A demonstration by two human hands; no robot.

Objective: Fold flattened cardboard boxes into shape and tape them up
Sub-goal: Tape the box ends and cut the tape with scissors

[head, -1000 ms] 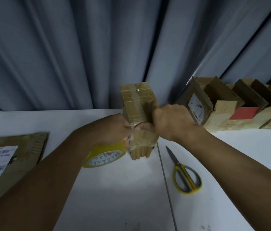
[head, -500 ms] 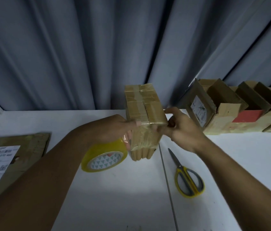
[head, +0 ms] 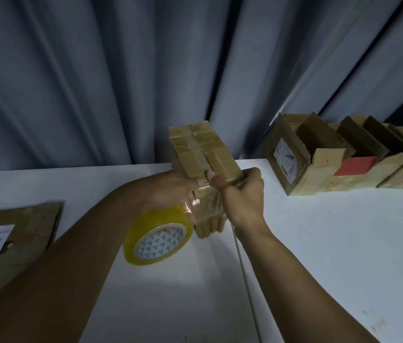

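A taped cardboard box (head: 203, 154) is held near the middle of the white desk (head: 319, 243), tilted with its far end raised toward the grey curtain (head: 96, 70). Whether its lower end rests on the desk cannot be told. Clear tape strips are seen along and across its top face. The near end is gripped by the right hand (head: 242, 194), with the thumb laid on the top edge at the seam and the fingers curled round the right side. The yellow tape roll (head: 158, 240) is carried by the left hand (head: 170, 191), fingers hooked through the core, just below and left of the box. The left thumb is pressed on the top edge, touching the right thumb. Flattened cardboard (head: 15, 233) bearing a white label is noted at the desk's left edge. A row of folded boxes (head: 344, 159) is lined along the back right, well apart.
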